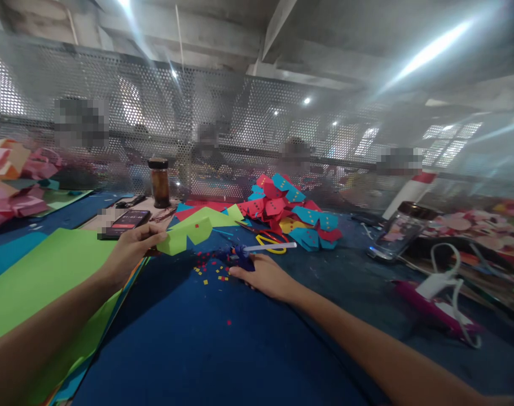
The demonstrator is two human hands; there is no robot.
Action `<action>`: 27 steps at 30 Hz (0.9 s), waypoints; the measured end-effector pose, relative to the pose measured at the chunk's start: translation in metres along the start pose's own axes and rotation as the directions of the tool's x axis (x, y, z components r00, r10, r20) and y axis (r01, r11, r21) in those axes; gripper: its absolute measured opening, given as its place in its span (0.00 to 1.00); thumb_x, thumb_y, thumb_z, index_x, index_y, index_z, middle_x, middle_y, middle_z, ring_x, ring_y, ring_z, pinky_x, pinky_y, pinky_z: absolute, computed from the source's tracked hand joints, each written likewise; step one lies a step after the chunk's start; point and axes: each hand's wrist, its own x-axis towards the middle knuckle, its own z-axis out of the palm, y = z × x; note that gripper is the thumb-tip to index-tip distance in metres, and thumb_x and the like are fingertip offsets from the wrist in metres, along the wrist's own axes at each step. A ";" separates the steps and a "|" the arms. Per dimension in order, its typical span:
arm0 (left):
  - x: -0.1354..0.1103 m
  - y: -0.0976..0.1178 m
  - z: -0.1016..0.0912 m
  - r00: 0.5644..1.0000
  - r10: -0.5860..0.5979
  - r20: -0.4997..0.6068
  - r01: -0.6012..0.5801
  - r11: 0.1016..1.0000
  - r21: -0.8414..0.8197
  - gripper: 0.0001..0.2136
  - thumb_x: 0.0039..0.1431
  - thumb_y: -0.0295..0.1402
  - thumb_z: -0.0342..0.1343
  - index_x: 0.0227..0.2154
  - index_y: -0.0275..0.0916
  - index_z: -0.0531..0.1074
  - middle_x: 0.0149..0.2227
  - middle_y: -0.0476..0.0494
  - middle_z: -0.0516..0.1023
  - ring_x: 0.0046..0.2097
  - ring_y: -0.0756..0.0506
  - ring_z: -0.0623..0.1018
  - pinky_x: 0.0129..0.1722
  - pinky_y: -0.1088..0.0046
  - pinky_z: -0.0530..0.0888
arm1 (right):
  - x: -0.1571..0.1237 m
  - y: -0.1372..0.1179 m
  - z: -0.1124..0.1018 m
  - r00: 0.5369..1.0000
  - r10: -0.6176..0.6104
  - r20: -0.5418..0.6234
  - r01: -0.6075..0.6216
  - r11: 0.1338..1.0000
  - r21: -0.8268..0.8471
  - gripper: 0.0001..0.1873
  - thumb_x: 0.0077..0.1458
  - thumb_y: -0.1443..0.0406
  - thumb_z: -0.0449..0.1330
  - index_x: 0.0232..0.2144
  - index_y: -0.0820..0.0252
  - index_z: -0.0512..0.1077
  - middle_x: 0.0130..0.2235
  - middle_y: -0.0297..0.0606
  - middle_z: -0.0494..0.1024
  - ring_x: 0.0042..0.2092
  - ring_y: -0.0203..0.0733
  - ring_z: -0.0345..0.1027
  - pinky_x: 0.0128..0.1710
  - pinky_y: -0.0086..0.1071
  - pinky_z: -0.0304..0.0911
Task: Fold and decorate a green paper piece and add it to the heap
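On a dark blue surface (189, 338), seen from the wearer's head, two bare hands work close together. The left hand (132, 248) pinches the left end of a green cutout (183, 235), fingers closed on its edge; the cutout is held up, with one red square on it near its right end. The right hand (267, 276) has its fingers curled around a blue glue gun (240, 256), a pale glue stick (277, 246) jutting from it toward the right. Small red and yellow squares (205, 282) lie scattered just beside the gun. Beyond are scissors (277, 252) with yellow on the handles, and a heap (273, 207) of red and blue folded paper. Green sheets (66, 265) lie under the left forearm, near a phone (126, 223) and a dark-lidded jar (161, 185). A clear bottle (403, 232) leans at right.
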 end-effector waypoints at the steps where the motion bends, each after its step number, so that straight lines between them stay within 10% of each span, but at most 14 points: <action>1: 0.000 0.000 0.000 1.000 -0.001 -0.001 0.001 1.000 -0.003 0.14 0.46 0.44 0.65 0.29 0.39 0.74 0.30 0.48 0.75 0.34 0.47 0.74 0.33 0.73 0.73 | 0.000 0.001 0.000 1.000 0.001 -0.001 -0.001 1.000 0.017 0.24 0.56 0.46 0.55 0.34 0.59 0.75 0.26 0.38 0.76 0.34 0.48 0.72 0.37 0.37 0.63; 27: 0.001 0.000 -0.001 1.000 0.005 -0.013 -0.005 1.000 -0.004 0.15 0.45 0.45 0.66 0.29 0.39 0.75 0.30 0.48 0.76 0.34 0.47 0.74 0.32 0.74 0.74 | -0.003 0.021 -0.007 0.999 0.031 -0.014 -0.030 0.997 0.065 0.21 0.57 0.47 0.54 0.28 0.59 0.68 0.26 0.39 0.76 0.31 0.45 0.73 0.33 0.35 0.62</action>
